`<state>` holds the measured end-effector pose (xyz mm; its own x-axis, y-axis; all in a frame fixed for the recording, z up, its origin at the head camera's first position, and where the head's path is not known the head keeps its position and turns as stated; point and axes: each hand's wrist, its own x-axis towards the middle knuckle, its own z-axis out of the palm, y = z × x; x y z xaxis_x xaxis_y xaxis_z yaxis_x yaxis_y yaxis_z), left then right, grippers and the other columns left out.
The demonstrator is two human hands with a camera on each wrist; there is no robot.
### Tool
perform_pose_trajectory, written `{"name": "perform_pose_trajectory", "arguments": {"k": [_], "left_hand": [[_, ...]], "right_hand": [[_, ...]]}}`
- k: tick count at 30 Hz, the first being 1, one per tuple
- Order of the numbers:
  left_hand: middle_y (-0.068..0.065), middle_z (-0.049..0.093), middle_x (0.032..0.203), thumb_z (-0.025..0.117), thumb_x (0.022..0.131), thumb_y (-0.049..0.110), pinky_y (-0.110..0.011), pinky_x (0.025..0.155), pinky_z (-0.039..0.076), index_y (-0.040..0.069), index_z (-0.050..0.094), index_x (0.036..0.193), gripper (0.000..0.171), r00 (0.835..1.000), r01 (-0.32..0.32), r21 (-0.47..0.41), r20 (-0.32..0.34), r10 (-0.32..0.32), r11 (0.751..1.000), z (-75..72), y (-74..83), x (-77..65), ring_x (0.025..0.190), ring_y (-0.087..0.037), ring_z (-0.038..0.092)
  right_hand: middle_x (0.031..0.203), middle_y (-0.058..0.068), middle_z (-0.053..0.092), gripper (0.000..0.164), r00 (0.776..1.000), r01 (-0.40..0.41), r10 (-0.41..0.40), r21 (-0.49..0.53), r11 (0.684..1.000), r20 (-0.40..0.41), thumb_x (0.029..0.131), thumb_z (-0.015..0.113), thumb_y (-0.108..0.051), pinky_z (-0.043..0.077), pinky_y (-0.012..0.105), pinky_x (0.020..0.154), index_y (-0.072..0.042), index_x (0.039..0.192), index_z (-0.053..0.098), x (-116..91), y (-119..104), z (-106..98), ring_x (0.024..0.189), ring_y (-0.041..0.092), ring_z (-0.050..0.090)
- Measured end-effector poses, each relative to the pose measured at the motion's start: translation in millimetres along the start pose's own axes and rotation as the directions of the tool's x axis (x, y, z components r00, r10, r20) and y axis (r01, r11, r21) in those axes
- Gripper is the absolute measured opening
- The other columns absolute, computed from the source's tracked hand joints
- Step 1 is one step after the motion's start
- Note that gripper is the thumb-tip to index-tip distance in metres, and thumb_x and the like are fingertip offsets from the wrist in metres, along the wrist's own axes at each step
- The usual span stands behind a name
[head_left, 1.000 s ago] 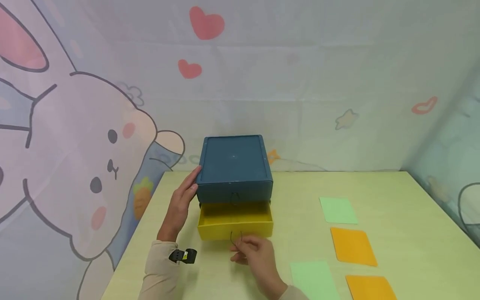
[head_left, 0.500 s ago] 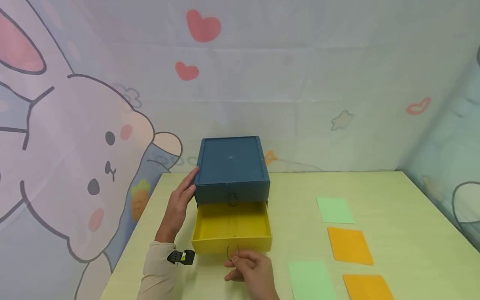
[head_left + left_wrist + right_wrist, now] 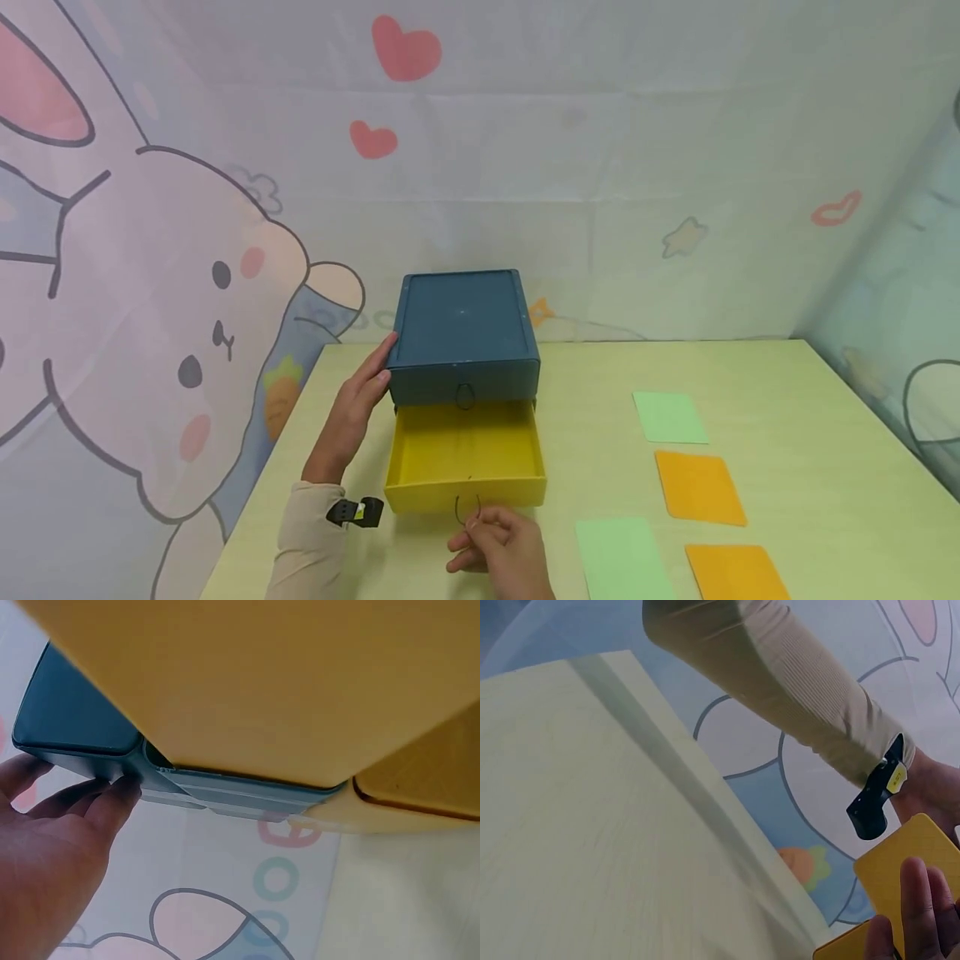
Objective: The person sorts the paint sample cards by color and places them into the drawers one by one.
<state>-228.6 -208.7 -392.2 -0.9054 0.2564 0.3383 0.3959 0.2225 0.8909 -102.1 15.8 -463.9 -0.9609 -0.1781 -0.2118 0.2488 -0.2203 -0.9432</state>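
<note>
A small drawer cabinet (image 3: 461, 321) with a dark blue top stands towards the back of the table. Below its blue upper drawer front (image 3: 420, 385), a yellow drawer (image 3: 420, 498) is pulled well out, with nothing visible inside. My right hand (image 3: 512, 557) pinches the thin dark loop handle (image 3: 457, 508) on the yellow front between thumb and forefinger. My left hand (image 3: 351, 415) rests against the cabinet's left side, fingertips at the blue part's edge. In the left wrist view, the fingers (image 3: 116, 806) touch the blue side, and another yellow section (image 3: 431, 769) shows beyond the extended drawer.
Right of the cabinet lie green paper squares (image 3: 670, 417) (image 3: 622, 557) and orange ones (image 3: 701, 488) (image 3: 738, 575) on the pale table (image 3: 810, 433). A cloth backdrop (image 3: 525, 150) printed with a rabbit and hearts hangs behind and at the sides.
The yellow drawer has slid further out towards me with my right hand on its loop, mostly in the first half second. My left hand has stayed on the cabinet's side.
</note>
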Motion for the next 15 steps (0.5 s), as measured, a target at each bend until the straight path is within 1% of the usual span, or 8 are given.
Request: {"name": "perform_pose_trajectory", "arguments": {"k": [4,9,11,15], "left_hand": [[-0.005,0.015,0.171,0.029,0.110,0.032,-0.066,0.123,0.019,0.023,0.022,0.162,0.053,1.000,0.011,0.014,0.018,-0.011,1.000,-2.5,0.8,0.5,0.158,-0.035,0.015],[-0.006,0.016,0.170,0.029,0.110,0.033,-0.064,0.123,0.021,0.023,0.022,0.162,0.053,0.999,0.026,0.009,0.038,-0.027,1.000,-6.2,2.4,2.8,0.157,-0.037,0.018],[-0.007,0.016,0.170,0.029,0.110,0.033,-0.059,0.123,0.023,0.023,0.022,0.162,0.053,0.998,0.038,-0.002,0.049,-0.037,0.999,-7.6,3.7,4.0,0.157,-0.036,0.020],[-0.006,0.016,0.170,0.027,0.110,0.035,-0.045,0.121,0.027,0.022,0.022,0.162,0.053,0.995,0.073,-0.026,0.070,-0.071,0.997,-9.5,6.0,6.2,0.156,-0.033,0.023]], "right_hand": [[0.078,0.005,0.077,0.015,1.000,-0.020,0.020,0.018,1.000,0.002,0.099,0.057,-0.009,0.065,0.035,0.074,0.006,0.099,0.063,-1.0,0.0,-1.1,0.061,0.013,0.072],[0.076,0.004,0.076,0.020,1.000,-0.017,0.017,0.025,1.000,0.004,0.097,0.057,-0.008,0.065,0.034,0.072,0.010,0.104,0.062,-5.0,0.8,-2.1,0.060,0.012,0.071],[0.075,0.004,0.075,0.021,1.000,-0.024,0.024,0.031,0.999,0.000,0.097,0.058,-0.008,0.065,0.034,0.071,0.011,0.105,0.062,-7.3,2.3,-1.8,0.059,0.012,0.071],[0.071,0.002,0.074,0.020,0.999,-0.047,0.047,0.026,0.999,-0.005,0.096,0.059,-0.008,0.064,0.032,0.067,0.010,0.103,0.062,-12.0,7.3,-1.0,0.057,0.012,0.070]]}}
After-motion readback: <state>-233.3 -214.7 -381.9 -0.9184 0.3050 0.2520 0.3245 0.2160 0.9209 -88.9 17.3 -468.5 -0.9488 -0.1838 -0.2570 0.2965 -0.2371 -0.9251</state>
